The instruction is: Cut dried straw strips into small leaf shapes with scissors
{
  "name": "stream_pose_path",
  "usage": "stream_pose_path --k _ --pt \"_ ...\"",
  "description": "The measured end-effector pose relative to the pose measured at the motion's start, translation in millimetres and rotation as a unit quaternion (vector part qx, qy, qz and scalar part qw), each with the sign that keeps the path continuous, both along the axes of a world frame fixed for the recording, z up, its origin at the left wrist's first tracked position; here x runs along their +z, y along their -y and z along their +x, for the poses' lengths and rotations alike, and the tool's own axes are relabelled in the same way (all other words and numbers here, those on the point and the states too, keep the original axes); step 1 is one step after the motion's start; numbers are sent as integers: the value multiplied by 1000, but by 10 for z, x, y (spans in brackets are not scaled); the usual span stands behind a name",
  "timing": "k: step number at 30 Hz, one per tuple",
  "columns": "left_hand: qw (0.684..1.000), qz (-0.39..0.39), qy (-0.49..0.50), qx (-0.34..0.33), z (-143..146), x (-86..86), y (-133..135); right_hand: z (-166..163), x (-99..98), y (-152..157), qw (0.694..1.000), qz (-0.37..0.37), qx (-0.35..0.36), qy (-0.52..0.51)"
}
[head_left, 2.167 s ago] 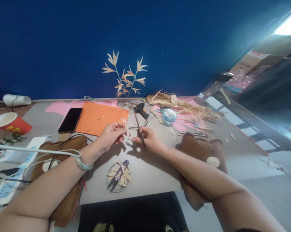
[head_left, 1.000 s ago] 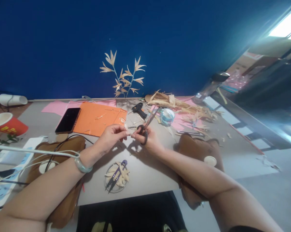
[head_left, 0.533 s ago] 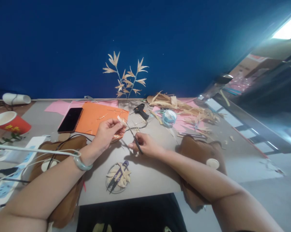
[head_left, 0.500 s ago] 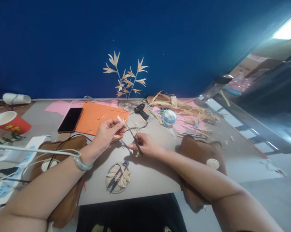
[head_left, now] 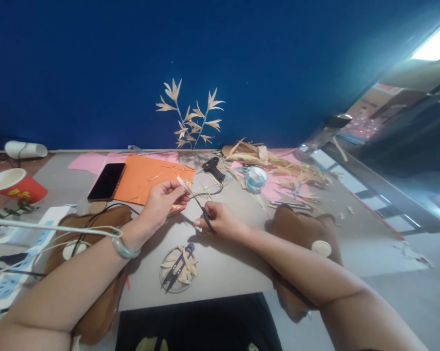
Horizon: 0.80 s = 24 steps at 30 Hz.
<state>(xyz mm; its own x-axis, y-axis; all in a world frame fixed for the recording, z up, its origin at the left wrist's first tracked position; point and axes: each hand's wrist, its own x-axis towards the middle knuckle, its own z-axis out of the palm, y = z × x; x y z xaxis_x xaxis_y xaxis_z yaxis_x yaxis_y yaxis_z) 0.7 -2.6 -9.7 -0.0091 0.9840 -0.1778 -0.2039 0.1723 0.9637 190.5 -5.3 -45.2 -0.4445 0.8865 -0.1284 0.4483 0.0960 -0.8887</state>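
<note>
Between thumb and fingers, my left hand point(head_left: 165, 199) pinches a small pale strip point(head_left: 180, 182), which looks like dried husk. My right hand point(head_left: 220, 217) is closed round slim black-handled scissors point(head_left: 207, 218). Their thin blades slant up and left to the strip; whether they touch it I cannot tell. Below the hands, a round dish point(head_left: 163, 282) holds cut husk petals point(head_left: 186, 275), with purple-handled thread snips point(head_left: 178, 268) lying across them. Beyond my hands lies a black glue gun point(head_left: 214, 168). An orange sheet point(head_left: 137, 178) is partly under my left hand.
Husk-flower branches point(head_left: 192, 122) stand against the blue panel point(head_left: 95, 73). Dried husks point(head_left: 256, 153) and a tape roll point(head_left: 255, 179) lie at right. Left are a phone point(head_left: 107, 181), a red paper cup point(head_left: 17, 185) and a power strip point(head_left: 29, 258). Brown cushions point(head_left: 303, 234) support my arms.
The scissors and my right fingers have shifted very slightly at the pale strip. My left hand stays in nearly the same place, and the things on the table are unmoved.
</note>
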Motion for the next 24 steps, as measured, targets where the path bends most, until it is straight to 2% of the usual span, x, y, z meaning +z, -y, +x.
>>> stream_pose_path --k 13,19,24 --pt "1000 1 16 -4 -13 3 -5 -23 -44 23 992 -87 -16 -95" --pt "998 -13 -39 -56 -23 4 -4 -17 109 37 993 -75 -12 -93" --pt "990 49 -90 -101 -16 4 12 -2 215 66 992 -101 26 -77"
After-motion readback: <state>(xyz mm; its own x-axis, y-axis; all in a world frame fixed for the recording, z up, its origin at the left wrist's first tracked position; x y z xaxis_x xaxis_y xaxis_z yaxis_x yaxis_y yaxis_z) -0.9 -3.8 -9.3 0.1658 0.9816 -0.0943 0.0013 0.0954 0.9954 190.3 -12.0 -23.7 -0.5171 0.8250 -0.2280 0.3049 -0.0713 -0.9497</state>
